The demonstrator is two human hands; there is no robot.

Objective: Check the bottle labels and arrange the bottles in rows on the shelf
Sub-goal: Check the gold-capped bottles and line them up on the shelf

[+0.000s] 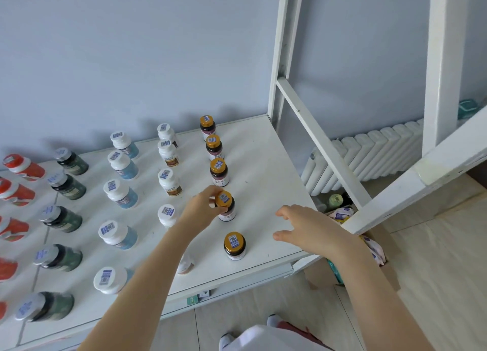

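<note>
Gold-capped bottle [225, 206] upright on shelf [263, 150], fourth in rightmost row, left hand [201, 209] reaching forward, fingers closed round its cap, right hand [303, 229] hovering beside, fingers spread, empty.

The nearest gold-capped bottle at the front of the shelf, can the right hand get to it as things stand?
Probably yes. The right hand hovers open beside the nearest gold-capped bottle, with only bare shelf between them.

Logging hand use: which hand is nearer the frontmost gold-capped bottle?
Right. The right hand hovers open just right of the bottle; the left hand grips the next one back.
</note>
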